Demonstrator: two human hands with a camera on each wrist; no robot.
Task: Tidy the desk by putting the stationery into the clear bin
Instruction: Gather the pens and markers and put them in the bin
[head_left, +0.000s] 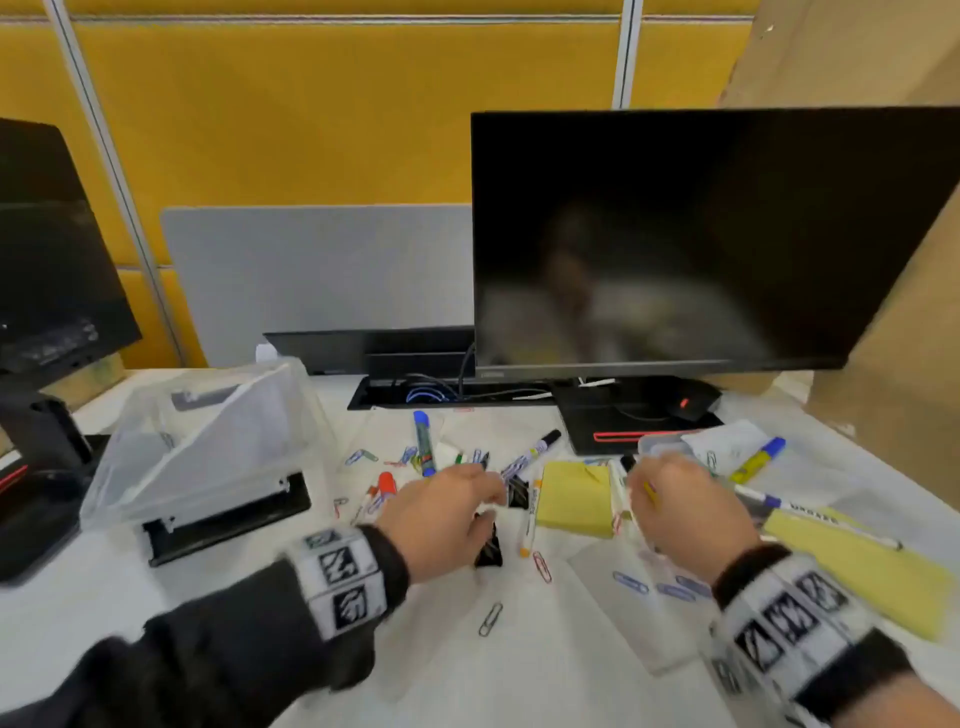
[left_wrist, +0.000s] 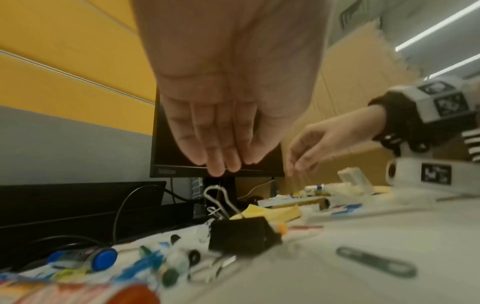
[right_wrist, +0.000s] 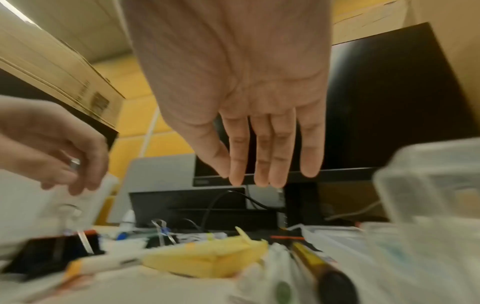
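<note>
My left hand hovers over a black binder clip on the white desk; in the left wrist view its fingers hang straight above that clip and hold nothing. My right hand hangs over the right edge of a yellow sticky-note pad, with its fingers straight and apart from the pad. A thin yellow streak by its thumb is too blurred to name. The clear bin lies tipped at the left. Markers and paper clips are scattered between.
The bin leans on a black hole punch. A dark monitor and its base stand behind the clutter, a small clear box beside them. Cardboard rises at the right. Yellow paper with a pen lies front right.
</note>
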